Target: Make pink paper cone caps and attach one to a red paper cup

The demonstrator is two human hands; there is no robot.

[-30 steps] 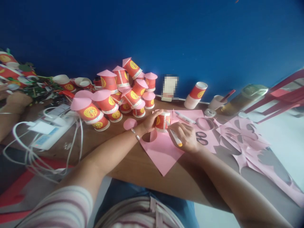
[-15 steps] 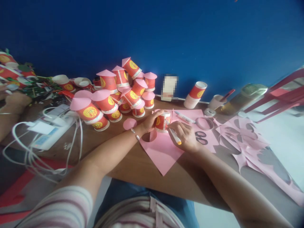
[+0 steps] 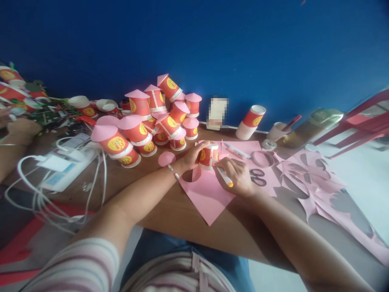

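My left hand (image 3: 193,157) grips a red and white paper cup (image 3: 206,156), which stands upside down over pink paper (image 3: 209,198). In my right hand (image 3: 236,175) is a white marker (image 3: 224,176) with a yellow-orange end. Its tip meets the near right side of the cup, around the white strip there. A small pink paper disc (image 3: 166,159) lies left of my left wrist. Beyond my right hand, another marker (image 3: 237,151) and a pair of scissors with dark handles (image 3: 257,177) rest on the pink sheet.
Red cups with pink cone tops (image 3: 139,129) are piled at the back left. A power strip (image 3: 67,170) with white cables lies left. Stacked cups (image 3: 251,122), tape (image 3: 269,144), a bottle (image 3: 313,127) and pink scraps (image 3: 322,182) are right. Another person's hand (image 3: 24,126) is at the far left.
Very little differs. The marker tip and my right hand have shifted slightly down along the cup's side, while my left hand keeps its grip.
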